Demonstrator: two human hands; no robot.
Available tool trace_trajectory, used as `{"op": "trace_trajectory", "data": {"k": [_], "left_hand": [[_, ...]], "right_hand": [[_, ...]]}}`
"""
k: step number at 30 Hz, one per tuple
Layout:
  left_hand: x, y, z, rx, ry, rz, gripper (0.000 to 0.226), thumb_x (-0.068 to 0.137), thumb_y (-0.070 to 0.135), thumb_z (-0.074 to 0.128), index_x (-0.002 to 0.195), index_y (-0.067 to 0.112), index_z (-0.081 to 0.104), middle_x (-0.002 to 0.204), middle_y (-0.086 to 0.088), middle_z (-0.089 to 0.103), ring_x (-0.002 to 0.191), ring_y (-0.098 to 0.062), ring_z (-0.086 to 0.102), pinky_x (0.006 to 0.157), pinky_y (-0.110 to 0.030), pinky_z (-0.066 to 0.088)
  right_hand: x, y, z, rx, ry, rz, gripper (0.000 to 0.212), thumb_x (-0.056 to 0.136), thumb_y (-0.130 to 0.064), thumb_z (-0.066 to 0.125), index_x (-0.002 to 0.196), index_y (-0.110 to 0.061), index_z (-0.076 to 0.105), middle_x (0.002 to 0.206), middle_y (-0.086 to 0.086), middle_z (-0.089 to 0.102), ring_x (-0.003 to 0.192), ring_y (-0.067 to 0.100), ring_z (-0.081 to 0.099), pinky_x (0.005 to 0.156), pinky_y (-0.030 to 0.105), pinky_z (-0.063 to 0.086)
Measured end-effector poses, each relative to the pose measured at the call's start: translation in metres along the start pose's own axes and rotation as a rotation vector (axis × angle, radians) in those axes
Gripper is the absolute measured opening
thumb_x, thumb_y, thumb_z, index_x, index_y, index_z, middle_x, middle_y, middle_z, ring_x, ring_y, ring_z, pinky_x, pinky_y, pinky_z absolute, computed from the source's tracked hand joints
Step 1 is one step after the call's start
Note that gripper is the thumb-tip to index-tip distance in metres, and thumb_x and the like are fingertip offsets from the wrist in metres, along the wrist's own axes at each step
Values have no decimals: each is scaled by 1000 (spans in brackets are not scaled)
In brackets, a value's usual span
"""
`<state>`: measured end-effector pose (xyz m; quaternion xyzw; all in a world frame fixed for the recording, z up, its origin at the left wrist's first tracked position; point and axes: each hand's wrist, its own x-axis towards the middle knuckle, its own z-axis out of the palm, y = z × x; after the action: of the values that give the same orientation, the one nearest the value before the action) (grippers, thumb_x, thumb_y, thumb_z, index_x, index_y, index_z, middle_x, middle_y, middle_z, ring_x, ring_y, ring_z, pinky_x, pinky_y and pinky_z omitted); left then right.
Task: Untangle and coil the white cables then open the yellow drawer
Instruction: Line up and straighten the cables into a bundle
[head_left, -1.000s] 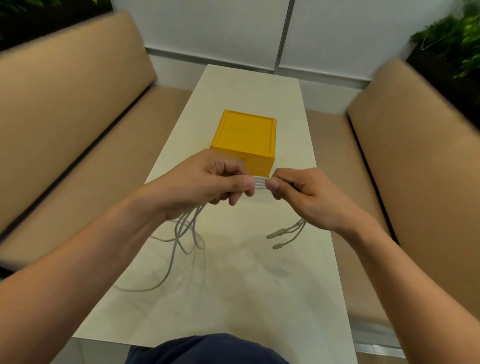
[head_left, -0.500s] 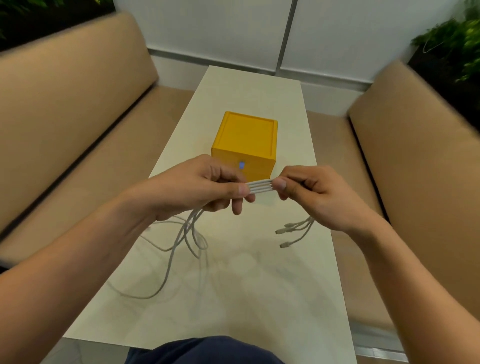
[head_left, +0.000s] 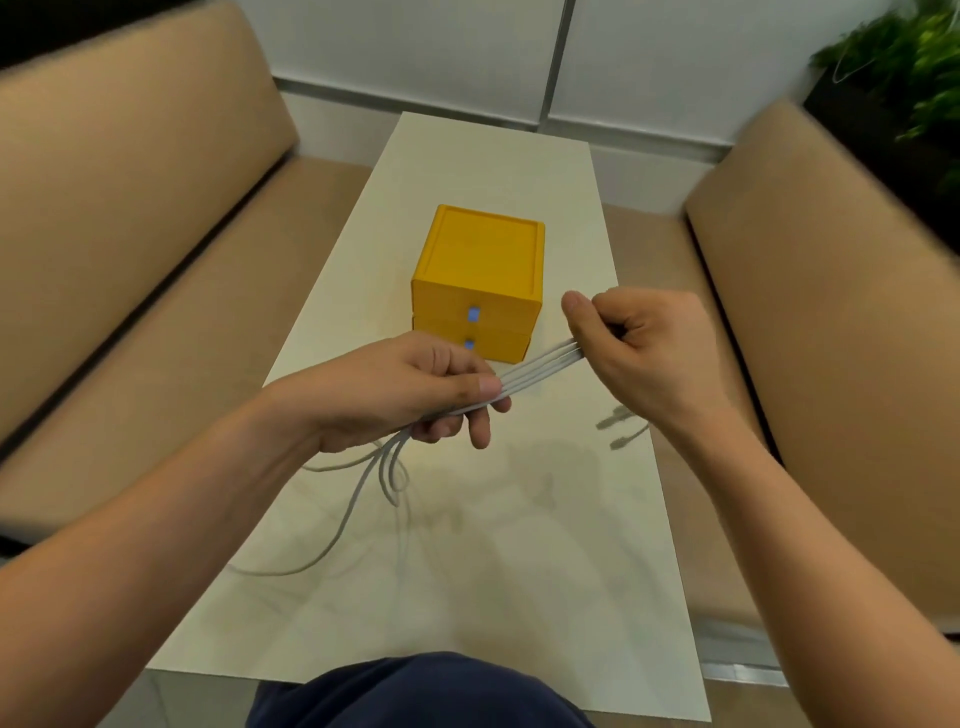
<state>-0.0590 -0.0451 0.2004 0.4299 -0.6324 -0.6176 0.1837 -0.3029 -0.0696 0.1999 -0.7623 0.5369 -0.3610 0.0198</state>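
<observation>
Several white cables (head_left: 540, 368) run side by side in a flat, taut band between my two hands above the table. My left hand (head_left: 395, 395) pinches the band at its lower left end, thumb on top. My right hand (head_left: 631, 348) grips the upper right end in a fist. Loose lengths hang from my left hand onto the table, and plug ends (head_left: 621, 428) dangle below my right wrist. The yellow drawer box (head_left: 480, 270) stands just behind my hands, its two stacked drawers closed, each with a small blue handle (head_left: 472, 314).
The long white table (head_left: 493, 161) runs away from me between two tan benches (head_left: 130, 218), (head_left: 831, 291). A white wall closes the far end. Green plants (head_left: 914, 62) stand at the back right. My dark-clothed knee (head_left: 415, 691) shows at the bottom edge.
My right hand has pulled up and to the right, away from my left hand. The stretch of cable between them has grown longer. Both drawer fronts now show.
</observation>
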Motion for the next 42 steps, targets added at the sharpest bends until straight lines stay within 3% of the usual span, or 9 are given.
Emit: {"op": "trace_trajectory", "data": {"k": [6,12,15,18,22,27,33,39,42], "left_hand": [[-5,1,2,34,-28,58,19,102,18,60,100,2,69,83,-9,73,61,-13,58,59,-25,49],[-5,4,10,-17,-7,150,25,98,19,61,101,-5,69,76,-7,70,56,-10,54,55,-21,45],[-2,-2,6,61,94,106,20,103,19,59,98,5,73,71,-2,66,53,-5,46,52,-18,38],[2,-14,4,210,173,31,23,105,24,57,98,18,77,72,2,69,58,-6,48,56,-23,38],[-4,-13,10,153,42,57,27,106,26,55,94,15,76,69,-1,64,58,-8,45,54,-21,37],[-9,-3,10,162,33,178,27,104,24,57,90,8,73,63,3,57,58,-13,41,52,-19,34],[-6,-8,7,169,21,164,27,104,22,58,90,5,73,62,2,56,59,-15,42,52,-19,34],[0,-15,-2,82,39,65,28,105,18,55,87,7,73,61,-3,55,54,-12,38,50,-21,30],[9,-15,-1,78,43,41,28,106,19,54,87,6,72,61,-3,55,53,-11,37,50,-21,29]], "right_hand": [[-1,11,19,-137,256,-112,48,92,-19,61,54,-18,33,51,-4,29,46,19,29,41,31,24],[2,20,39,-113,209,-95,49,95,-22,60,51,-18,38,46,-5,32,41,19,29,37,35,31],[5,20,38,-118,201,-57,47,91,-23,61,49,-14,44,45,-5,34,41,18,32,37,34,35],[8,10,28,-21,209,-41,44,86,-23,59,49,-17,36,43,-7,29,41,15,29,41,29,29],[10,11,32,3,175,73,47,89,-26,58,49,-7,44,40,4,39,38,20,38,39,35,33],[-1,21,55,-61,144,41,50,94,-30,51,50,-7,54,42,4,50,38,24,44,38,41,39],[0,24,68,-137,200,6,52,95,-32,49,49,-8,48,39,4,43,36,27,41,36,36,40],[-4,33,64,156,-40,196,59,102,-42,50,51,-12,44,42,0,43,42,19,37,48,47,41],[3,39,59,-40,-276,213,69,101,-68,32,71,-15,64,61,-2,63,60,17,58,62,41,53]]}}
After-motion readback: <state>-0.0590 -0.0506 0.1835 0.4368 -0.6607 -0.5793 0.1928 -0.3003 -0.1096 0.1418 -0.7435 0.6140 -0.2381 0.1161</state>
